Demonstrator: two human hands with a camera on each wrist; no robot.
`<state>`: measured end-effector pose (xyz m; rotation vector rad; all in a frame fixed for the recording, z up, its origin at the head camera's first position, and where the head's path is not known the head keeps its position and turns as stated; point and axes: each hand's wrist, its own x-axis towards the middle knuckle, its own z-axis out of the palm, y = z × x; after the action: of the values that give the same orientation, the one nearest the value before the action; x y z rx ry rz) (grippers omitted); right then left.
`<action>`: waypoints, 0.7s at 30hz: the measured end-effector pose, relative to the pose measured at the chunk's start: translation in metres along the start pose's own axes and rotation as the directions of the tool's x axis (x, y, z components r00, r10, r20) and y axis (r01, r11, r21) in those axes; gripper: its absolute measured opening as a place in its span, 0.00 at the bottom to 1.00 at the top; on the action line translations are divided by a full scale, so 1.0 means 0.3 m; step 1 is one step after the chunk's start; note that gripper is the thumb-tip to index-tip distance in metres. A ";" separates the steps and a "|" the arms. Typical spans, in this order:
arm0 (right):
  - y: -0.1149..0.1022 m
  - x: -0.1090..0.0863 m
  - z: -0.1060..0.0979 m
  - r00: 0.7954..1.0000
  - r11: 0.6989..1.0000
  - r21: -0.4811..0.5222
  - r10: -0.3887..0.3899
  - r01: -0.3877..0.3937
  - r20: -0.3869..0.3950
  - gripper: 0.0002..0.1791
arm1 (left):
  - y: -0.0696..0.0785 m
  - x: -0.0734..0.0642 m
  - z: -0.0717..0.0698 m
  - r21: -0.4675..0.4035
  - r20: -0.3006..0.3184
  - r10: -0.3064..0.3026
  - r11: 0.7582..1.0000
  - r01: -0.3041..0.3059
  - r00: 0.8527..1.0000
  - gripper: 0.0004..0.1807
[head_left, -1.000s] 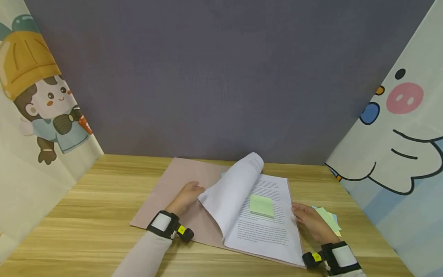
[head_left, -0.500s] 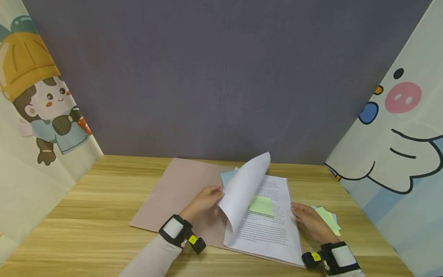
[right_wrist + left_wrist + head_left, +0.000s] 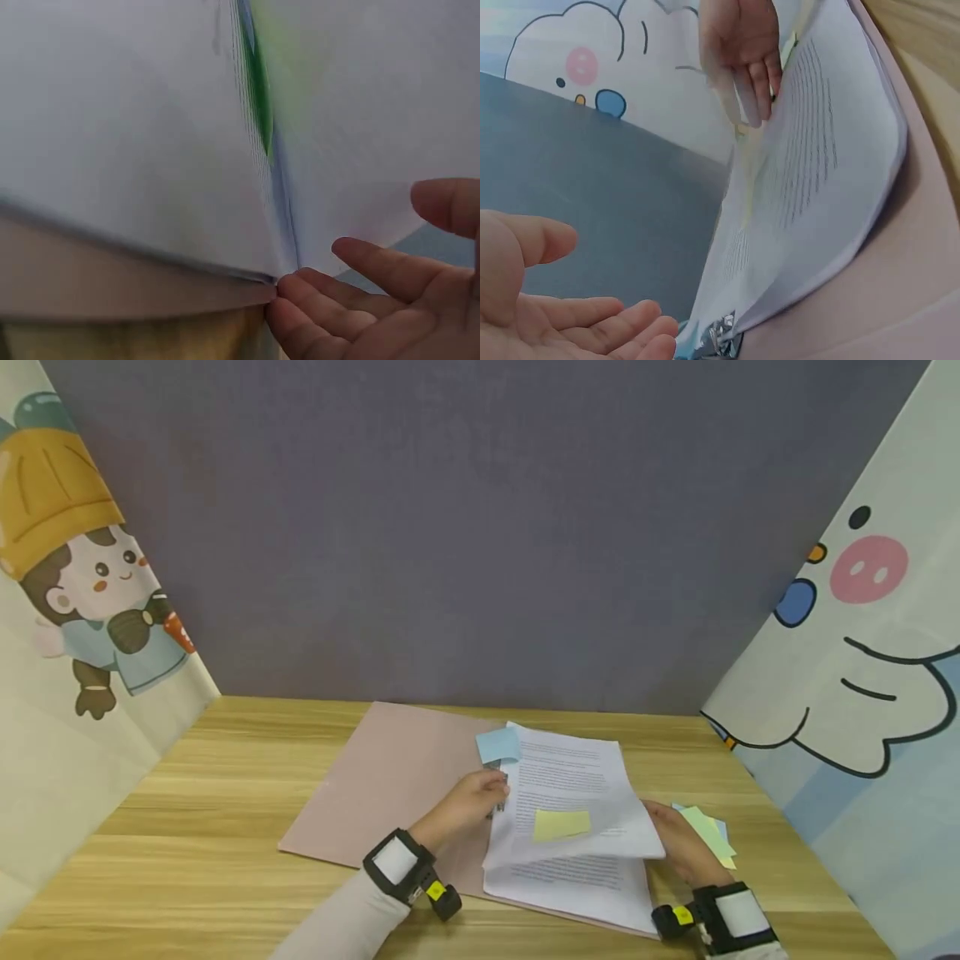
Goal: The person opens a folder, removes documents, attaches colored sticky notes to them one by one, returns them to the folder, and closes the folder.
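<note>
A pink folder (image 3: 405, 777) lies spread flat, with printed sheets (image 3: 570, 768) on its right half. The top sheet sags loosely over those beneath, its lower right corner lifted, and bears a yellow sticky note (image 3: 561, 825). At the folder's spine is a metal clip (image 3: 718, 339), with a blue sticky note (image 3: 498, 746) above it. My left hand (image 3: 468, 802) is beside the clip, thumb and fingers spread and holding nothing. My right hand (image 3: 678, 843) has its fingertips at the right edge of the stack, thumb apart. A green note (image 3: 259, 97) shows between sheets in the right wrist view.
Loose green, blue and yellow sticky notes (image 3: 708, 831) lie on the wooden table (image 3: 202, 793), partly behind my right hand. A dark panel (image 3: 465, 543) closes off the back, with cartoon-printed sheets at both sides.
The turned-up sheet has left my left hand and fallen rightward over the stack, covering the green note and baring the yellow one. My left hand moved right; my right hand has hardly moved.
</note>
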<state>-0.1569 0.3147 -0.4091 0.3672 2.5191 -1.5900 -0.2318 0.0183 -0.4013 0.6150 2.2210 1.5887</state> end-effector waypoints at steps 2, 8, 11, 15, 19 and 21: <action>0.007 0.000 -0.002 1.000 1.000 -0.002 0.003 -0.003 -0.005 0.36 | -0.009 0.004 -0.001 0.023 -0.013 -0.006 1.000 0.006 1.000 0.26; 0.019 0.006 -0.011 1.000 1.000 -0.023 -0.006 0.006 -0.004 0.29 | -0.032 0.012 -0.012 0.052 -0.020 -0.003 0.999 0.004 1.000 0.25; 0.021 0.007 -0.016 1.000 1.000 -0.015 -0.019 0.019 -0.008 0.26 | -0.036 0.016 -0.018 0.056 -0.019 0.006 0.998 -0.005 1.000 0.26; 0.017 0.007 -0.026 1.000 1.000 -0.002 -0.006 0.006 -0.012 0.26 | -0.039 0.026 -0.027 0.059 -0.030 0.005 0.998 -0.003 1.000 0.24; 0.005 0.005 -0.039 0.999 1.000 -0.018 0.017 -0.018 -0.036 0.29 | -0.046 0.048 -0.042 0.068 -0.062 -0.004 0.998 0.009 0.998 0.20; -0.007 0.005 -0.045 0.999 1.000 -0.024 0.015 -0.016 -0.043 0.30 | -0.053 0.060 -0.052 0.053 -0.089 -0.017 0.998 0.021 0.996 0.20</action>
<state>-0.1588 0.3262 -0.4019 0.4208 2.5585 -1.5610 -0.2574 0.0109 -0.4120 0.5464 2.3341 1.5797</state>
